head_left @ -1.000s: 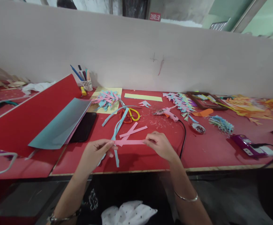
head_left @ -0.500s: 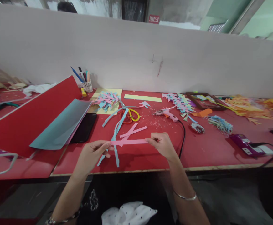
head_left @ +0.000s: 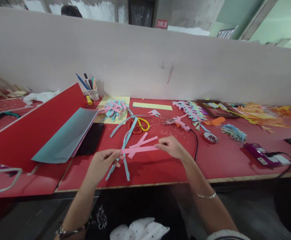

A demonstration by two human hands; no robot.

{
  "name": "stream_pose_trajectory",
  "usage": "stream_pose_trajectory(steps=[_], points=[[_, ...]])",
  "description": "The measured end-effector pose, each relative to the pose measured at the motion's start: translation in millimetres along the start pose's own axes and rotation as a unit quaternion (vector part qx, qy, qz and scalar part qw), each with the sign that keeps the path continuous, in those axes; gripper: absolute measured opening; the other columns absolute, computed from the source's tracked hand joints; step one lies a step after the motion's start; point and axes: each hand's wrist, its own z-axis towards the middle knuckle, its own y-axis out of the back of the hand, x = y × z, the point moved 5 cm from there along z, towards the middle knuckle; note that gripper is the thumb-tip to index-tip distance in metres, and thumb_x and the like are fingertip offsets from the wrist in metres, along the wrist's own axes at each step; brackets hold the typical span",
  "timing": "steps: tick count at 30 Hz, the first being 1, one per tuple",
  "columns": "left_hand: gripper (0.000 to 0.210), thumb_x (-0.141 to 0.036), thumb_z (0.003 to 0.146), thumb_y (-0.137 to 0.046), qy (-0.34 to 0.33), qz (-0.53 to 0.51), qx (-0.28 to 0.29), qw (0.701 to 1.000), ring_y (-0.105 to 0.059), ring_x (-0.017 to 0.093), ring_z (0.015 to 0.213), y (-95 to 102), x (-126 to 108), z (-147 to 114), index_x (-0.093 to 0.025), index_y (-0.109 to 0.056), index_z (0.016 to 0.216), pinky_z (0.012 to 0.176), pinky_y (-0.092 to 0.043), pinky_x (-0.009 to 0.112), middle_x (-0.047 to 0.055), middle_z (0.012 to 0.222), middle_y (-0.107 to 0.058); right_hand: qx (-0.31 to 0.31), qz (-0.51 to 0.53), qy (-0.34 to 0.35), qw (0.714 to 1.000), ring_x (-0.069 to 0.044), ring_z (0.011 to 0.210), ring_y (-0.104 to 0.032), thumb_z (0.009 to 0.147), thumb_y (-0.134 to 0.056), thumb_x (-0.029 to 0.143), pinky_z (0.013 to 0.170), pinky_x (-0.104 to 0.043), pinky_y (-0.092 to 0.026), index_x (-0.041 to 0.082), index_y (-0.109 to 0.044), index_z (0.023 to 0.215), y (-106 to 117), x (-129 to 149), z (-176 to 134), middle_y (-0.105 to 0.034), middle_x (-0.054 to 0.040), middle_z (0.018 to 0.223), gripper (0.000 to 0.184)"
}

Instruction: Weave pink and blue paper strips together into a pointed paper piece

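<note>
A pink paper strip (head_left: 140,149) is stretched nearly level above the red table, one end in each hand. My left hand (head_left: 105,163) pinches its left end between thumb and forefinger, the other fingers curled loosely below. At the right end, my right hand (head_left: 172,146) grips it with thumb and bent fingers. Behind the strip lie crossed pink strips (head_left: 144,142). Light blue paper strips (head_left: 127,135) run under the left fingers toward the table's front edge. Just beyond them rest scissors (head_left: 143,124) with a yellow and a red handle.
A pile of pink and blue paper pieces (head_left: 114,108) lies on a yellow sheet. A pink glue gun (head_left: 178,122) trails a black cable. Left are a black phone (head_left: 90,138) and a blue sheet (head_left: 65,136). A purple power box (head_left: 260,155) sits right, before a grey partition (head_left: 135,60).
The right end of the held pink strip is slightly higher, so the strip now tilts a little. Both hands keep their hold, and the camera view has shifted slightly.
</note>
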Motion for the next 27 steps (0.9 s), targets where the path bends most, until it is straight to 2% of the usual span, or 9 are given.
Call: stream_pose_trajectory(steps=[3, 5, 8, 10, 13, 16, 18, 22, 27], points=[[0.037, -0.048, 0.062, -0.051, -0.023, 0.043, -0.019, 0.999, -0.057, 0.016, 0.048, -3.7, 7, 1, -0.016, -0.065, 0.073, 0.053, -0.047, 0.027, 0.001, 0.049, -0.061, 0.043, -0.017, -0.016, 0.999, -0.005, 0.046, -0.021, 0.077, -0.043, 0.045, 0.045, -0.021, -0.017, 0.019, -0.023, 0.049, -2, -12, 10, -0.021, 0.0063, 0.049, 0.043], [0.044, -0.048, 0.066, -0.050, -0.073, 0.089, -0.058, 0.992, -0.060, 0.018, 0.059, -6.1, 12, -2, -0.014, -0.063, 0.091, 0.059, -0.048, 0.029, 0.003, 0.064, -0.064, 0.067, -0.080, -0.041, 0.994, -0.006, 0.046, -0.024, 0.077, -0.045, 0.042, 0.045, -0.021, -0.018, 0.018, -0.027, 0.048, -2, -18, 15, -0.024, 0.0060, 0.048, 0.042], [0.051, -0.050, 0.071, -0.047, -0.180, 0.192, -0.134, 0.955, -0.059, 0.022, 0.083, -10.2, 15, -10, -0.015, -0.055, 0.107, 0.075, -0.047, 0.035, 0.009, 0.090, -0.062, 0.015, -0.237, -0.120, 0.964, -0.008, 0.048, -0.035, 0.079, -0.048, 0.039, 0.047, -0.022, -0.020, 0.017, -0.041, 0.051, 8, -20, 24, -0.038, 0.0031, 0.050, 0.036], [0.053, -0.050, 0.073, -0.047, -0.227, 0.276, -0.166, 0.919, -0.053, 0.026, 0.097, -13.9, 16, -15, -0.015, -0.051, 0.112, 0.083, -0.043, 0.039, 0.013, 0.102, -0.057, -0.037, -0.320, -0.145, 0.936, -0.012, 0.056, -0.046, 0.080, -0.049, 0.036, 0.049, -0.023, -0.024, 0.016, -0.052, 0.064, 12, -10, 33, -0.051, -0.0019, 0.060, 0.026], [0.056, -0.046, 0.072, -0.053, -0.241, 0.388, -0.169, 0.873, -0.048, 0.029, 0.105, -19.1, 21, -18, -0.016, -0.046, 0.119, 0.083, -0.041, 0.042, 0.016, 0.113, -0.052, 0.002, -0.348, -0.052, 0.936, -0.016, 0.076, -0.054, 0.081, -0.050, 0.023, 0.056, -0.024, -0.033, 0.016, -0.057, 0.094, -8, 15, 55, -0.059, -0.0076, 0.091, 0.016], [0.060, -0.044, 0.070, -0.057, -0.233, 0.454, -0.159, 0.845, -0.048, 0.031, 0.105, -21.9, 27, -17, -0.017, -0.044, 0.121, 0.082, -0.040, 0.042, 0.017, 0.119, -0.049, 0.078, -0.370, 0.054, 0.924, -0.017, 0.085, -0.054, 0.081, -0.049, 0.016, 0.060, -0.024, -0.038, 0.022, -0.052, 0.112, -43, 31, 78, -0.054, -0.0076, 0.104, 0.032], [0.062, -0.046, 0.069, -0.058, -0.228, 0.474, -0.159, 0.836, -0.049, 0.032, 0.104, -22.7, 29, -17, -0.014, -0.044, 0.121, 0.083, -0.040, 0.043, 0.019, 0.120, -0.049, 0.074, -0.400, 0.105, 0.907, -0.020, 0.095, -0.050, 0.082, -0.047, 0.013, 0.066, -0.026, -0.040, 0.023, -0.055, 0.110, -61, 35, 91, -0.052, -0.0093, 0.107, 0.031], [0.060, -0.048, 0.071, -0.054, -0.211, 0.480, -0.170, 0.834, -0.050, 0.031, 0.103, -21.3, 32, -18, -0.014, -0.046, 0.119, 0.083, -0.039, 0.043, 0.019, 0.118, -0.051, 0.062, -0.406, 0.119, 0.904, -0.024, 0.106, -0.042, 0.082, -0.047, 0.015, 0.076, -0.032, -0.040, 0.020, -0.065, 0.087, -81, 32, 108, -0.047, -0.0102, 0.115, 0.019], [0.055, -0.047, 0.074, -0.049, -0.204, 0.458, -0.186, 0.845, -0.050, 0.031, 0.103, -14.5, 33, -14, -0.015, -0.047, 0.118, 0.085, -0.036, 0.045, 0.019, 0.117, -0.052, 0.008, -0.343, 0.126, 0.931, -0.019, 0.097, -0.046, 0.082, -0.047, 0.015, 0.071, -0.027, -0.040, 0.019, -0.063, 0.084, -71, 36, 107, -0.051, -0.0082, 0.103, 0.016]])
